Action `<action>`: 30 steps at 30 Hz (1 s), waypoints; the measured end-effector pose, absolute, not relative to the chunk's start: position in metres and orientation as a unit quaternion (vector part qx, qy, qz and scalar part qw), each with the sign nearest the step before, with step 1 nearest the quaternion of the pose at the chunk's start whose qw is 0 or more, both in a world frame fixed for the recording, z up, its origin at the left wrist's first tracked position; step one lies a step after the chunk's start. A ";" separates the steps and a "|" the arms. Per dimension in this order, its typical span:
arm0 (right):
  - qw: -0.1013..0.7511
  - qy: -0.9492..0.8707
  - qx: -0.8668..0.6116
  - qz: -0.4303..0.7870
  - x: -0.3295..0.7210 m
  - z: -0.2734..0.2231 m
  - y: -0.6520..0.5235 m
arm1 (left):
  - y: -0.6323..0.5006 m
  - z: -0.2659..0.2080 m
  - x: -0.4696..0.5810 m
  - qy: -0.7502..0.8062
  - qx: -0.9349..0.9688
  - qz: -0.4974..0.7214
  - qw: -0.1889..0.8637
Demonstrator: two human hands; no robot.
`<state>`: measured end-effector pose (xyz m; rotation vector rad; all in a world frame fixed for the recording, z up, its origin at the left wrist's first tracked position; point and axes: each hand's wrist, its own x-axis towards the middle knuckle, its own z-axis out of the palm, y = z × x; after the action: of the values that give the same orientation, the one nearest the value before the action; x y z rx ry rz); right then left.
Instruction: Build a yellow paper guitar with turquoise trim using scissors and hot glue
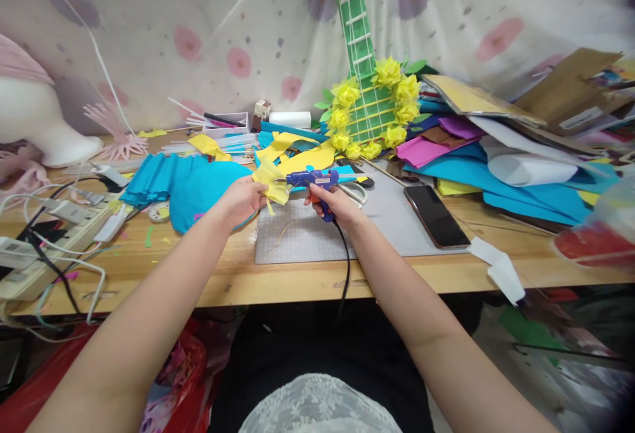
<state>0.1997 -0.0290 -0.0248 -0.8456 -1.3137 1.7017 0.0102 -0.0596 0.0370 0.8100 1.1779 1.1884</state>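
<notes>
My left hand [243,200] pinches a yellow paper flower [270,178], its petals spread toward the right. Wrapped round the handle of a blue hot glue gun [317,180] is my right hand [333,203]. The gun's nozzle points left and reaches the flower; whether it touches the paper I cannot tell. A black cord hangs from the gun over the table edge. Beneath both hands lie a grey cutting mat [297,238] and a rounded blue piece [198,195]. White-handled scissors [358,192] rest just behind my right hand.
A green paper guitar [364,89] ringed with yellow flowers leans at the back. Stacked coloured paper [476,168] fills the right side, with a phone [436,216] before it. Power strips [64,235] and cables crowd the left. A plastic cup [600,228] stands at far right.
</notes>
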 end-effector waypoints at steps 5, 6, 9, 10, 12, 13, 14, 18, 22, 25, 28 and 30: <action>0.420 -0.540 -0.353 0.638 0.197 -0.026 -0.030 | -0.063 0.037 0.012 0.518 0.346 0.514 0.589; 0.423 -0.544 -0.354 0.632 0.196 -0.026 -0.030 | -0.063 0.036 0.011 0.515 0.347 0.515 0.590; 0.430 -0.548 -0.359 0.621 0.196 -0.028 -0.029 | -0.061 0.033 0.008 0.483 0.346 0.521 0.613; 0.432 -0.548 -0.361 0.619 0.197 -0.028 -0.029 | -0.061 0.032 0.006 0.465 0.347 0.523 0.625; 0.436 -0.546 -0.361 0.618 0.198 -0.028 -0.028 | -0.060 0.031 0.002 0.425 0.357 0.523 0.646; 0.439 -0.546 -0.359 0.617 0.198 -0.028 -0.027 | -0.061 0.030 0.001 0.411 0.366 0.523 0.650; 0.441 -0.546 -0.358 0.616 0.198 -0.028 -0.027 | -0.061 0.029 0.000 0.405 0.376 0.524 0.648; 0.439 -0.547 -0.357 0.617 0.198 -0.028 -0.027 | -0.061 0.024 0.002 0.441 0.394 0.528 0.609; 0.428 -0.550 -0.354 0.623 0.197 -0.031 -0.028 | -0.057 0.017 0.009 0.485 0.388 0.535 0.572; 0.428 -0.549 -0.355 0.624 0.197 -0.031 -0.029 | -0.053 0.011 0.011 0.501 0.390 0.552 0.541; 0.426 -0.553 -0.364 0.617 0.197 -0.029 -0.029 | -0.050 0.008 0.008 0.516 0.392 0.562 0.513; 0.432 -0.549 -0.367 0.614 0.199 -0.027 -0.029 | -0.049 0.007 0.003 0.535 0.378 0.572 0.493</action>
<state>0.1991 -0.0290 -0.0269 -0.9159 -1.3685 1.5292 0.0026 -0.0486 0.0073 0.9160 1.2986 1.3887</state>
